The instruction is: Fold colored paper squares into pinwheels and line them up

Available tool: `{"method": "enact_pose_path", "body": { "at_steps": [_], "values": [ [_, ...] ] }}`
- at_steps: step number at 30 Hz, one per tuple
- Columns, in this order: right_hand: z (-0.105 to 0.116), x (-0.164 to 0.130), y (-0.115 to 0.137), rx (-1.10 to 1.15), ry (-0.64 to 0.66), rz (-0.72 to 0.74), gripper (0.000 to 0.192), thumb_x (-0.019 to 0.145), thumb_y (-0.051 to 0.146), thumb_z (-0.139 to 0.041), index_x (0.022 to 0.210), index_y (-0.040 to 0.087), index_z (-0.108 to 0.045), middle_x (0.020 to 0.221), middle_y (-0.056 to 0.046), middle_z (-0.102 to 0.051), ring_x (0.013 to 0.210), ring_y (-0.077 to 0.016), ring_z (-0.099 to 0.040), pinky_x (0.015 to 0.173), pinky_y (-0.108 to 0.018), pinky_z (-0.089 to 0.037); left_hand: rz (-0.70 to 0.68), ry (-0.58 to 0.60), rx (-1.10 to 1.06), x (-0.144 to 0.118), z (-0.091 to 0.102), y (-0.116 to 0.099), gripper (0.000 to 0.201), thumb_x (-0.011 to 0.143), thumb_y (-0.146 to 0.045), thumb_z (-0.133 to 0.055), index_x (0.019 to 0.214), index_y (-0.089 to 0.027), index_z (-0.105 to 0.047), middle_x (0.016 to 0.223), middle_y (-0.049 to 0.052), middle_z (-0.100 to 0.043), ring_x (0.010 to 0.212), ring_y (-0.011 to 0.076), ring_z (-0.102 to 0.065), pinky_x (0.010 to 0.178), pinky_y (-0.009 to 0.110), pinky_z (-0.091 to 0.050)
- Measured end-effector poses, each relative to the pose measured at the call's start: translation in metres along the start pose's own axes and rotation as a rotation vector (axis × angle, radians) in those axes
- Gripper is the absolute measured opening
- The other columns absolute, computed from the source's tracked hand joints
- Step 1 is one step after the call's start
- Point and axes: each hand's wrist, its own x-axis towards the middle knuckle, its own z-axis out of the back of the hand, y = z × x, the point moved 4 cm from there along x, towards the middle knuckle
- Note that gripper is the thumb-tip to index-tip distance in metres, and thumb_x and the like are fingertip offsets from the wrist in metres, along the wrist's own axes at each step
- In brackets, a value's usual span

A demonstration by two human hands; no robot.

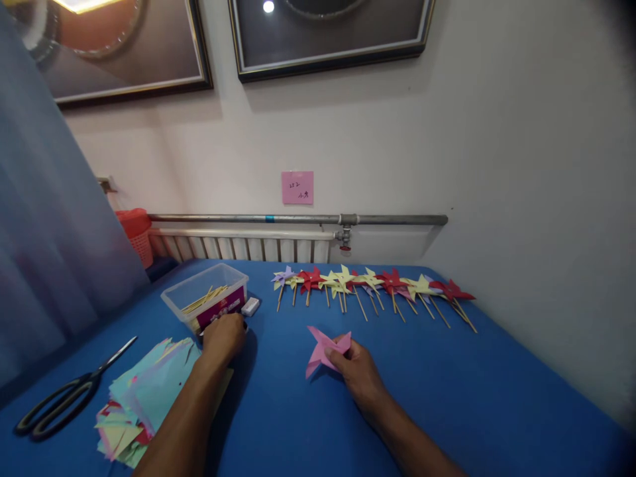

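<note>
Pink paper pinwheel (324, 350) sat on the blue table (447, 397), pinched in your right hand (355, 368). Your left hand (223, 338) curled closed beside the clear box of sticks (206, 301); I couldn't tell what it gripped.

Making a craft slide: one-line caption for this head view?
Right hand holds a pink paper pinwheel; left hand rests by the stick box.

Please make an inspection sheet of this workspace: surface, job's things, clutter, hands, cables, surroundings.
Surface: blue table.
Job's things: pink pinwheel in right hand; clear box of sticks by left hand; row of finished pinwheels.
Clutter: paper stack, scissors, small white block.
Hands: right grip shut on pinwheel; left rests fingers down, grip unclear.
Cables: nothing seen.
Surroundings: radiator, pipe, pink note, framed pictures, red basket.
</note>
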Motion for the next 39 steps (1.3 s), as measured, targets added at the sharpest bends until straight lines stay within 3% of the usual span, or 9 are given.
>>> {"method": "enact_pose_path", "body": {
  "at_steps": [17,23,28,35,39],
  "values": [
    [-0.0008,-0.0011,0.0021,-0.017,-0.025,-0.006,0.025,0.070,0.044,-0.068,0.071,0.019,-0.061,0.061,0.004,-0.053,0.058,-0.0138,-0.043,0.056,-0.026,-0.034,0.031,-0.067,0.006,0.0005,-0.0003,-0.0023,0.036,0.089,-0.026,-0.045,0.106,-0.015,-0.074,0.113,0.021,-0.072,0.103,0.0360,-0.069,0.084,0.043,-0.052],
    [-0.0009,-0.0005,0.0017,-0.034,-0.017,-0.020,0.026,0.070,0.044,-0.067,0.072,0.019,-0.060,0.062,0.004,-0.051,0.059,-0.0137,-0.042,0.057,-0.026,-0.034,-0.023,-0.016,-0.038,0.0006,-0.0008,-0.0034,0.033,0.086,-0.023,-0.047,0.102,-0.020,-0.076,0.110,0.016,-0.074,0.105,0.0338,-0.069,0.082,0.041,-0.053],
    [-0.0002,-0.0013,0.0020,-0.046,-0.017,0.008,0.028,0.071,0.046,-0.067,0.072,0.019,-0.060,0.062,0.004,-0.052,0.059,-0.0142,-0.043,0.058,-0.027,-0.034,-0.025,-0.037,-0.011,0.0015,-0.0024,-0.0038,0.037,0.090,-0.024,-0.041,0.100,-0.018,-0.076,0.108,0.018,-0.074,0.102,0.0329,-0.070,0.081,0.040,-0.053],
    [0.0002,-0.0007,0.0007,-0.065,-0.008,0.009,0.027,0.072,0.045,-0.066,0.073,0.019,-0.059,0.062,0.005,-0.050,0.059,-0.0134,-0.042,0.057,-0.026,-0.034,-0.052,-0.024,-0.068,0.0032,-0.0046,-0.0033,0.030,0.085,-0.026,-0.052,0.104,-0.022,-0.076,0.109,0.015,-0.075,0.104,0.0322,-0.070,0.083,0.039,-0.052],
    [-0.0004,-0.0002,0.0003,-0.051,-0.001,0.002,0.025,0.073,0.043,-0.065,0.073,0.019,-0.059,0.062,0.005,-0.049,0.058,-0.0127,-0.041,0.057,-0.026,-0.033,-0.041,-0.055,-0.049,0.0030,-0.0053,-0.0046,0.034,0.090,-0.025,-0.044,0.100,-0.021,-0.077,0.106,0.016,-0.075,0.101,0.0329,-0.070,0.082,0.041,-0.053]
  ]
}}
